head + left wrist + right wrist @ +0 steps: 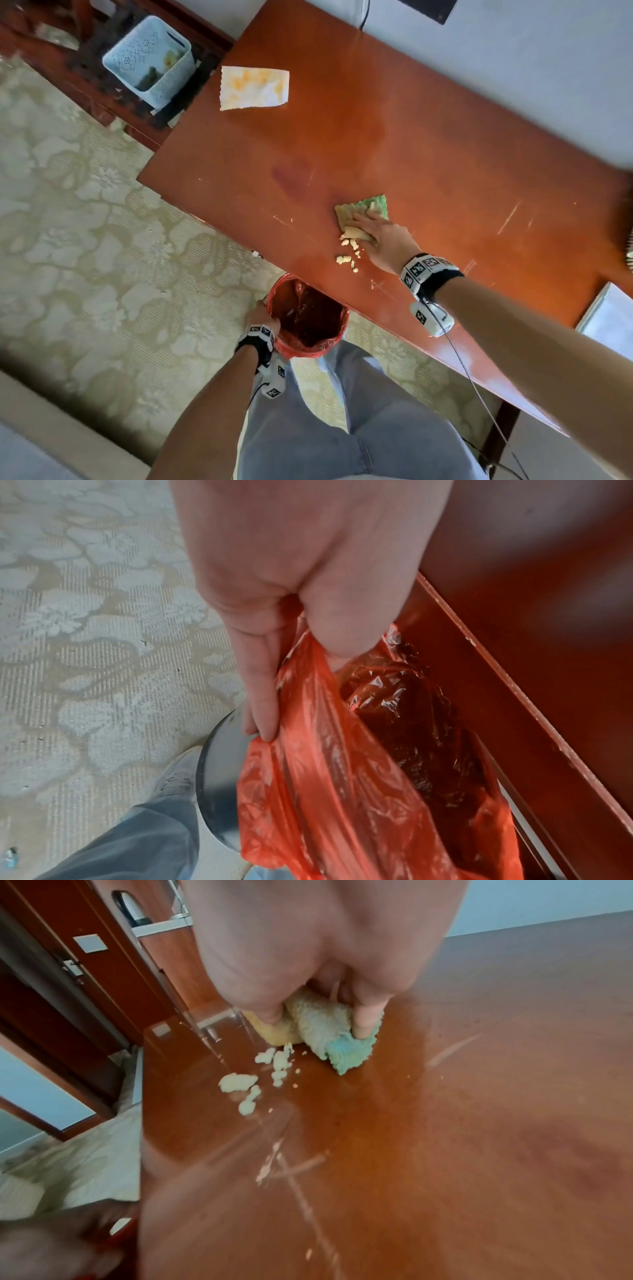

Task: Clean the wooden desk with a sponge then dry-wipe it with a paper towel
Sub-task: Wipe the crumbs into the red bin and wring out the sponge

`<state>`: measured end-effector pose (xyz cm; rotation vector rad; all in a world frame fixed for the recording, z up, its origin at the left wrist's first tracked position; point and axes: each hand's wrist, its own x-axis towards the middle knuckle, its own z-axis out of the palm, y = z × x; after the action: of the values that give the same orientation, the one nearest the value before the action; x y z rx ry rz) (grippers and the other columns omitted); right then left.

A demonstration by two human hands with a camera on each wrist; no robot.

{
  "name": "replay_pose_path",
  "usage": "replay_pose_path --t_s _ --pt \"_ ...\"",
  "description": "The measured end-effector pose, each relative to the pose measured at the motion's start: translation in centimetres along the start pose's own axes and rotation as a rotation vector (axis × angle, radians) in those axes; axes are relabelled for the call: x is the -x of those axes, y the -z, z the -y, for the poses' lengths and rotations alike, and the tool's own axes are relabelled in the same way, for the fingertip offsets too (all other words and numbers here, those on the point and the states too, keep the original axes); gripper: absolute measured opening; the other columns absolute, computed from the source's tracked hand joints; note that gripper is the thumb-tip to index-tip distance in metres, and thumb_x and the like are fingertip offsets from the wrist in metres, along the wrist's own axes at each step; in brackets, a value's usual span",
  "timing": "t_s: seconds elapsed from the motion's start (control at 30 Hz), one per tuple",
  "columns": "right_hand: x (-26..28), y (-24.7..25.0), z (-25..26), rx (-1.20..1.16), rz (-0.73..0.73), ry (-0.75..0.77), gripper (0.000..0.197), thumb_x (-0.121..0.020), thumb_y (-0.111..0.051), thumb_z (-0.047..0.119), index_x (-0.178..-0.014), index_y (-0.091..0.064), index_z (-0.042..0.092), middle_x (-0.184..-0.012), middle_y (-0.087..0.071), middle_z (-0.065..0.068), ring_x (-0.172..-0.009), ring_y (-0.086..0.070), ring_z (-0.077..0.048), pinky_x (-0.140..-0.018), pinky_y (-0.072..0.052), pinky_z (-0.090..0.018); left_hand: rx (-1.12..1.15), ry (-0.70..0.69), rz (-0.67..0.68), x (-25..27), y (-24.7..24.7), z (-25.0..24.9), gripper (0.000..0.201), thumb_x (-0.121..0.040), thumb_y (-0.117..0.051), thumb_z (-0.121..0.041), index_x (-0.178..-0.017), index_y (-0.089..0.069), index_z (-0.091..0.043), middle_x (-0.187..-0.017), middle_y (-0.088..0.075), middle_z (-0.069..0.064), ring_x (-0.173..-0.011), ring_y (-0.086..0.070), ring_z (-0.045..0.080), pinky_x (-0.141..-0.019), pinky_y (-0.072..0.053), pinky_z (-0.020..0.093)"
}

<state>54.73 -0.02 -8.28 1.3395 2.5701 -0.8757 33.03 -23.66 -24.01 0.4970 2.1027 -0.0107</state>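
Observation:
A green and yellow sponge [373,205] [342,1047] lies on the reddish wooden desk [411,137] [411,1123], near its front edge. My right hand [370,233] [318,1020] grips the sponge, bunched between thumb and fingers, and presses it on the wood. Pale yellow crumbs [347,262] [240,1083] sit just in front of the sponge. A paper towel [255,87] with yellow stains lies flat at the desk's far left. Below the desk edge my left hand [262,317] [301,693] holds the rim of a bin lined with a red bag [308,322] [325,777], thumb inside.
A dull dark smear [291,178] and pale scratches mark the desk left of the sponge. A light blue basket [147,61] stands on dark furniture beyond the desk's left end. A white flat object [609,315] lies at the right. Patterned carpet [85,222] covers the floor.

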Motion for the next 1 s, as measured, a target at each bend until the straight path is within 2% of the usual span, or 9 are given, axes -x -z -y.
replay_pose_path --t_s 0.17,0.4,0.47,0.53,0.6,0.67,0.7,0.83,1.0 --pt "3.1 -2.6 0.9 -0.052 0.046 -0.047 0.045 -0.097 -0.052 0.036 -0.142 -0.047 0.040 -0.153 -0.042 0.006 -0.134 -0.049 -0.016 -0.108 -0.046 -0.039 -0.021 0.028 0.008 -0.7 -0.6 -0.7 0.035 -0.085 -0.062 -0.015 -0.116 -0.046 -0.020 -0.109 -0.065 0.008 -0.102 -0.065 0.033 -0.089 -0.055 0.042" --pt "7.1 -5.5 4.7 -0.168 0.115 0.029 0.046 -0.098 -0.053 0.027 -0.143 -0.049 0.032 -0.154 -0.040 0.005 -0.130 -0.053 -0.013 -0.106 -0.047 -0.035 -0.016 0.051 0.006 -0.7 -1.2 -1.5 0.042 -0.087 -0.061 -0.015 -0.127 -0.047 -0.014 -0.116 -0.067 0.012 -0.108 -0.065 0.034 -0.091 -0.055 0.042" --pt "7.8 -5.8 6.1 -0.229 0.141 0.039 0.044 -0.100 -0.053 0.022 -0.143 -0.051 0.027 -0.153 -0.043 0.002 -0.116 -0.062 -0.013 -0.103 -0.048 -0.029 0.003 0.041 0.011 -0.6 -1.2 -1.6 0.039 -0.088 -0.061 -0.012 -0.125 -0.048 -0.010 -0.115 -0.067 0.014 -0.107 -0.065 0.034 -0.089 -0.055 0.041" --pt "8.3 -6.0 7.2 -0.338 0.130 0.041 0.041 -0.100 -0.053 0.017 -0.141 -0.054 0.022 -0.137 -0.060 -0.005 -0.091 -0.066 -0.001 -0.083 -0.053 -0.017 0.022 0.036 0.022 -0.5 -1.2 -1.7 0.038 -0.089 -0.061 -0.008 -0.125 -0.048 -0.008 -0.114 -0.067 0.016 -0.107 -0.065 0.035 -0.087 -0.055 0.039" --pt "8.3 -6.1 7.5 -0.444 0.088 -0.010 0.039 -0.100 -0.053 0.016 -0.139 -0.057 0.022 -0.089 -0.073 -0.001 -0.050 -0.056 -0.003 -0.053 -0.041 -0.010 0.033 0.028 0.022 -0.6 -1.1 -1.8 0.038 -0.089 -0.061 -0.009 -0.125 -0.048 -0.008 -0.114 -0.067 0.016 -0.107 -0.066 0.035 -0.087 -0.055 0.038" --pt "8.0 -5.8 7.3 -0.519 0.034 -0.069 0.035 -0.100 -0.054 0.015 -0.135 -0.060 0.021 -0.057 -0.052 0.016 -0.038 -0.044 -0.006 -0.043 -0.032 -0.012 0.034 0.018 0.022 -0.5 -1.0 -1.7 0.038 -0.089 -0.062 -0.009 -0.124 -0.049 -0.008 -0.114 -0.068 0.016 -0.107 -0.066 0.035 -0.087 -0.056 0.038" --pt "7.8 -5.6 7.0 -0.540 0.011 -0.089 0.032 -0.101 -0.053 0.015 -0.130 -0.062 0.023 -0.052 -0.048 0.015 -0.037 -0.041 -0.006 -0.042 -0.031 -0.015 0.028 0.017 0.021 -0.4 -0.9 -1.8 0.039 -0.089 -0.062 -0.008 -0.125 -0.049 -0.008 -0.115 -0.068 0.016 -0.108 -0.066 0.034 -0.087 -0.055 0.038" --pt "7.3 -2.4 6.1 -0.631 -0.027 -0.119 0.017 -0.102 -0.052 0.024 -0.100 -0.069 0.026 -0.058 -0.058 -0.008 -0.045 -0.047 -0.018 -0.043 -0.038 -0.035 -0.004 0.014 0.018 -0.4 -1.0 -1.8 0.045 -0.087 -0.063 -0.008 -0.130 -0.048 -0.008 -0.118 -0.068 0.016 -0.110 -0.067 0.033 -0.091 -0.057 0.041" --pt "7.5 1.9 2.1 -0.671 -0.093 -0.135 0.021 -0.103 -0.049 0.037 -0.102 -0.069 0.031 -0.070 -0.062 -0.017 -0.058 -0.057 -0.041 -0.052 -0.050 -0.054 -0.016 0.024 0.037 -0.1 -0.8 -2.2 0.043 -0.086 -0.060 -0.004 -0.127 -0.049 -0.007 -0.117 -0.067 0.016 -0.108 -0.066 0.034 -0.092 -0.056 0.040"
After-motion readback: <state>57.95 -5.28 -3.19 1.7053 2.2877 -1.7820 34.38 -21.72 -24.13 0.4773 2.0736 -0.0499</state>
